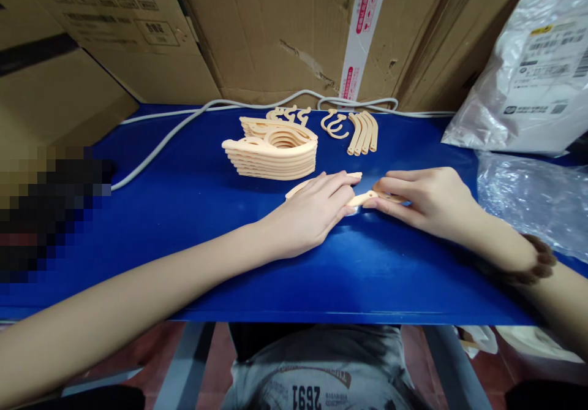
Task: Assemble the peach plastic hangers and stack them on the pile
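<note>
My left hand (312, 214) lies over a beige plastic hanger piece (361, 199) on the blue table, its fingers closed on it and covering much of it. The right end of this piece, with a small round hole, shows between my hands. My right hand (427, 198) pinches a beige part at that end between thumb and fingers; most of that part is hidden. Just behind my left hand stands a neat stack of beige hanger bodies (271, 159). Several beige hooks (334, 125) and several curved hanger arms (362, 133) lie farther back.
A white cable (169, 144) winds along the back of the blue table (257, 281). Cardboard boxes (285, 36) wall off the rear and left. On the right are a white plastic parcel bag (519, 79) and clear plastic wrap (528, 195). The table's front edge runs close to my body.
</note>
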### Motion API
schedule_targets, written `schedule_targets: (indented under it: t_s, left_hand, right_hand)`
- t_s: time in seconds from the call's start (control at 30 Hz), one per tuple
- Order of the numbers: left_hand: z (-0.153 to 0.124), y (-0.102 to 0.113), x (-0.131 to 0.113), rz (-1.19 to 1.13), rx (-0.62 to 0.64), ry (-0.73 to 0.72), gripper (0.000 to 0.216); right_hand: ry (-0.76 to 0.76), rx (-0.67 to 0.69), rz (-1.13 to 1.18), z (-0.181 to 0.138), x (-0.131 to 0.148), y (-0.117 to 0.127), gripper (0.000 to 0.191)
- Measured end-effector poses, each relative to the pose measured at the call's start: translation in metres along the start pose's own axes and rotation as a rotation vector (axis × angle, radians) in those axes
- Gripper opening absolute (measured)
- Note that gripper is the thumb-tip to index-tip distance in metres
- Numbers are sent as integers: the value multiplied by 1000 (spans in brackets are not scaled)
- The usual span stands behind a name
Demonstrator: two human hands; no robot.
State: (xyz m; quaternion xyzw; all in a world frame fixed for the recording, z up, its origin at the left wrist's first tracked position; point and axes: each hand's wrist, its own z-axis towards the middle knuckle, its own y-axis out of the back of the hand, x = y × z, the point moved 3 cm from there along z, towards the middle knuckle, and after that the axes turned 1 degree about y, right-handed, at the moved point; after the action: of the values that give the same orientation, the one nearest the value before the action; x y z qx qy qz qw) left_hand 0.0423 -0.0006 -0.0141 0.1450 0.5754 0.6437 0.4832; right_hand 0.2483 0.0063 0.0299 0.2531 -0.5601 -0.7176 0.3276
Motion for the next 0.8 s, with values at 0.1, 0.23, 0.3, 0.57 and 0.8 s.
schedule_targets:
  t_s: [0.1,0.23,0.3,0.57,0.8]
  left_hand:
    - [0,-1,1,-3,-5,-5,37]
    - [0,-1,1,-2,1,1,36]
    - [1,-1,1,0,7,2,36]
    - [1,0,0,11,5,-4,37]
    - [0,0,1,-1,2,-5,36]
  right_hand:
    - [9,-6,7,0,0,-1,51]
    - [8,-2,27,0,-1,-2,51]
    - [3,3,35,1,-2,-3,53]
    - [-6,12,36,-1,-4,-2,55]
    - [27,13,-78,-2,-3,-2,58]
